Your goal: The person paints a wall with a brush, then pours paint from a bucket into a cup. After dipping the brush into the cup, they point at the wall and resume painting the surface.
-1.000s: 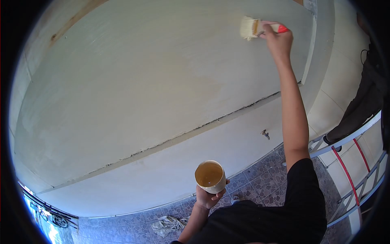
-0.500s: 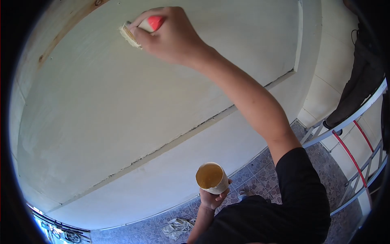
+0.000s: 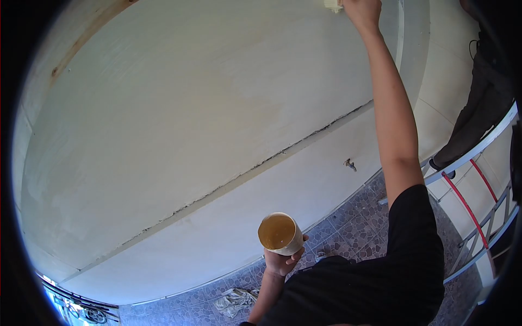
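My right hand [image 3: 363, 12] is stretched up to the top edge of the view, its fingers closed on a paintbrush. Only the pale bristles of the paintbrush [image 3: 333, 5] show, against the upper right part of the grey-green wall panel [image 3: 179, 119]; its handle is hidden or out of view. Low in the middle, my left hand [image 3: 284, 262] grips a pale paper cup [image 3: 293, 242] from below and the side. The cup tilts toward me, and yellowish-brown liquid [image 3: 278, 231] shows inside.
A ledge with a rough dark crack [image 3: 255, 167] runs under the panel. A small tap [image 3: 350, 164] sticks out of the lower white wall. A crumpled cloth [image 3: 235, 301] lies on the patterned floor [image 3: 348, 231]. At right stands a metal frame with red bars [image 3: 466, 209], near another person's dark-trousered leg [image 3: 473, 122].
My right hand has swept the paintbrush to the right and up along the panel. My left hand and the cup have barely shifted. The tap has come into sight.
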Demonstrator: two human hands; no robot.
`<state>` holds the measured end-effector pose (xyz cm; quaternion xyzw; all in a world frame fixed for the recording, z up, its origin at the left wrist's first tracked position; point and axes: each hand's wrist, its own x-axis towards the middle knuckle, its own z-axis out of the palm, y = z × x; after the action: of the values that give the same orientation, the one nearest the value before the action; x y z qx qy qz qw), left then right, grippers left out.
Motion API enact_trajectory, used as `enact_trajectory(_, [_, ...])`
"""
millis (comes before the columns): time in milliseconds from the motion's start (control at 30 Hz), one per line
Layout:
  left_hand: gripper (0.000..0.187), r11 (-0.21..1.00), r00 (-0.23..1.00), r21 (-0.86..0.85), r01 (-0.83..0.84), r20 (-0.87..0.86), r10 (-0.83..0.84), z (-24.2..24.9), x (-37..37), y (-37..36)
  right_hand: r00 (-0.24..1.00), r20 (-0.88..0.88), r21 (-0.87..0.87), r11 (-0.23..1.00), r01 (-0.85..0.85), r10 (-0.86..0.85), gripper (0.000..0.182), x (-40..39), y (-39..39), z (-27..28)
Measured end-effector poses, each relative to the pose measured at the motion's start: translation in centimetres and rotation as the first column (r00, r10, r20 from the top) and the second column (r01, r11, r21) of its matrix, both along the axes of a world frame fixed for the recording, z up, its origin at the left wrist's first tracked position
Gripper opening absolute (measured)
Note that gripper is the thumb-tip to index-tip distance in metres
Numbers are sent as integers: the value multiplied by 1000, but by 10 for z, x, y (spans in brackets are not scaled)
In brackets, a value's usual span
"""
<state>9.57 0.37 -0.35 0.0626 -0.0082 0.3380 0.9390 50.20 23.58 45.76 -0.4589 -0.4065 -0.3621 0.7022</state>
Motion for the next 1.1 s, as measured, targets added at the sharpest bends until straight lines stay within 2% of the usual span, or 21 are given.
enact_trajectory(67, [68, 1000, 1000, -2, -18, 11, 18, -2, -3, -4, 994, 79, -38, 996, 82, -79, 22, -23, 0, 0])
enact_trajectory(133, [67, 998, 999, -41, -40, -26, 39, -3, -6, -7, 977, 210, -25, 1000, -18, 23, 20, -95, 9, -6])
enact_trajectory(167, [67, 998, 999, -41, -41, -30, 40, -3, -7, -8, 908, 415, 178, 984, -14, -62, 15, -131, 23, -8])
enact_trajectory(200, [67, 999, 999, -28, -34, -23, 33, -4, -8, -8, 943, 334, -118, 993, 31, 10, 11, -174, 21, -16])
enact_trajectory(233, [68, 1000, 1000, -14, -25, -14, 25, -3, -8, -7, 897, 415, -80, 988, -129, 151, 7, -215, 12, -27])
enact_trajectory(300, [68, 1000, 1000, -4, -15, -14, 15, 1, -8, -9, 826, 512, -52, 968, -245, 237, 4, -276, -10, -43])
enact_trajectory(333, [69, 1000, 1000, 9, -9, -10, 9, 2, -8, -9, 767, 528, -117, 926, -360, 365, 3, -298, -18, -50])
enact_trajectory(433, [69, 1000, 999, 23, 3, -36, -2, -1, -6, -12, 555, 525, -302, 751, -587, 645, 3, -349, -40, -76])
enact_trajectory(467, [69, 1000, 999, 27, 7, -35, -7, 0, -5, -11, 558, 528, -300, 755, -583, 640, 3, -351, -45, -84])
enact_trajectory(533, [69, 999, 999, 31, 31, 6, -31, 3, -2, -10, 434, 466, -257, 587, -768, 771, 1, -352, -43, -104])
enact_trajectory(567, [69, 999, 1000, 36, 27, 8, -27, 3, -3, -10, 449, 451, -213, 582, -785, 771, 5, -335, -34, -110])
enact_trajectory(600, [69, 999, 1000, 34, 25, -2, -25, 1, -6, -10, 495, 389, -258, 608, -751, 777, 7, -308, -32, -116])
enact_trajectory(667, [68, 1000, 1000, 31, 5, -1, -5, 1, -12, -12, 559, 416, -131, 655, -744, 718, 6, -250, -16, -124])
enact_trajectory(700, [68, 1000, 1000, 7, -23, -15, 23, 3, -16, -15, 570, 342, -176, 647, -742, 747, 9, -216, -15, -129])
enact_trajectory(733, [67, 999, 998, -22, -49, -32, 48, 3, -22, -19, 656, 232, -163, 694, -701, 718, 12, -185, -11, -140])
enact_trajectory(833, [66, 992, 991, 0, -128, -33, 128, -9, -39, -28, 825, -18, 21, 825, -564, 565, 9, -110, -14, -160])
enact_trajectory(867, [66, 988, 988, -44, -151, -17, 151, -5, -42, -33, 857, -122, 64, 865, -497, 501, 9, -97, -16, -164])
enact_trajectory(900, [66, 985, 986, -52, -165, -12, 165, -8, -46, -37, 850, -121, 55, 858, -510, 513, 9, -96, -18, -166])
enact_trajectory(967, [67, 977, 978, -57, -205, -36, 203, -14, -55, -41, 980, -132, 55, 988, -144, 151, 10, -100, -14, -169])
enact_trajectory(1033, [68, 972, 973, -50, -230, -38, 229, -18, -61, -43, 987, 6, -38, 986, -161, 162, 11, -163, -19, -167])
enact_trajectory(1100, [68, 967, 968, -52, -250, -44, 248, -21, -66, -49, 943, 273, -35, 982, -187, 189, 18, -245, -15, -178])
